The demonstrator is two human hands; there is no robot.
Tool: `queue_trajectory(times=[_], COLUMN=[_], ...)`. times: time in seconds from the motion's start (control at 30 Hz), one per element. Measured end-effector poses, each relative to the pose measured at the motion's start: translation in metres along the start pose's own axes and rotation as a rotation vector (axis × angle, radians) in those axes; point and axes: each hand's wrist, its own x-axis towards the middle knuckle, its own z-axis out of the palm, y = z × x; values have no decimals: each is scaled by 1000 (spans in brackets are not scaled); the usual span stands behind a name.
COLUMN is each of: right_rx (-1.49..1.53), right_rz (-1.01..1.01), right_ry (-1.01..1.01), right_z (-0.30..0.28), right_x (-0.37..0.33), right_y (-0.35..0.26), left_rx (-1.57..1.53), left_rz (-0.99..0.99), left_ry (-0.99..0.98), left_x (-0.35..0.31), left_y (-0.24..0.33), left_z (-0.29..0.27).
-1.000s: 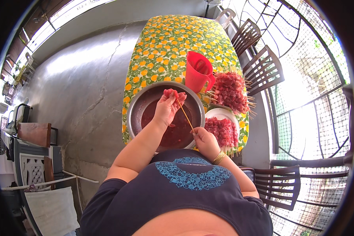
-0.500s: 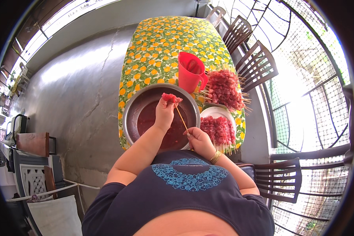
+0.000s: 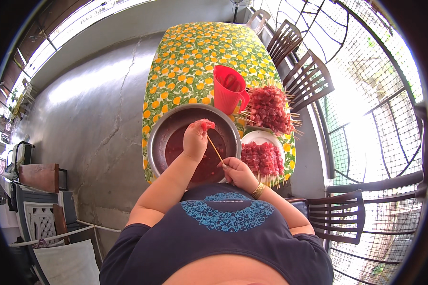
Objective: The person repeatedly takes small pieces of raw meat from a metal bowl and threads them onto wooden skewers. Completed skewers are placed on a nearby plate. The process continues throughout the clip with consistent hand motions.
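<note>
Over a wide metal basin [image 3: 153, 142] with reddish liquid and meat bits in it, my left hand [image 3: 195, 141] is closed round a piece of raw meat [image 3: 206, 124]. My right hand [image 3: 239, 173], at the basin's right edge, pinches the lower end of a thin wooden skewer [image 3: 215, 149]. The skewer slants up to the left, and its upper end meets the meat at my left fingers; how far it goes in is hidden. Beside my right hand, skewered raw meat [image 3: 262, 159] lies on a white plate [image 3: 279, 142].
Behind the plate rises a larger pile of meat skewers [image 3: 271, 109], sticks poking out sideways. A red plastic pitcher [image 3: 228, 95] stands beyond the basin. The table has a lemon-patterned cloth [image 3: 190, 57]. Brown slatted chairs [image 3: 310, 78] line the right side.
My left hand has moved slightly down and left with the meat, its fingers turned further over it. My right hand has shifted a little left and down with the skewer.
</note>
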Motion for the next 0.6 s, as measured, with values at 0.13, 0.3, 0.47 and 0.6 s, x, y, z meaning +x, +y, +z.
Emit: queue_trajectory(times=[0.13, 0.3, 0.47, 0.6], right_rx=[-8, 2, -75, -205], right_rz=[10, 23, -35, -101], right_ry=[22, 29, 65, 125], right_z=[5, 5, 4, -2], right_x=[2, -1, -1, 2], right_y=[-1, -8, -4, 3], left_rx=[-180, -834, -1074, -1186], left_rz=[-129, -656, -918, -977], left_ry=[82, 240, 131, 46], left_x=[-9, 3, 13, 17], left_y=[-7, -13, -2, 5], left_z=[12, 14, -10, -20])
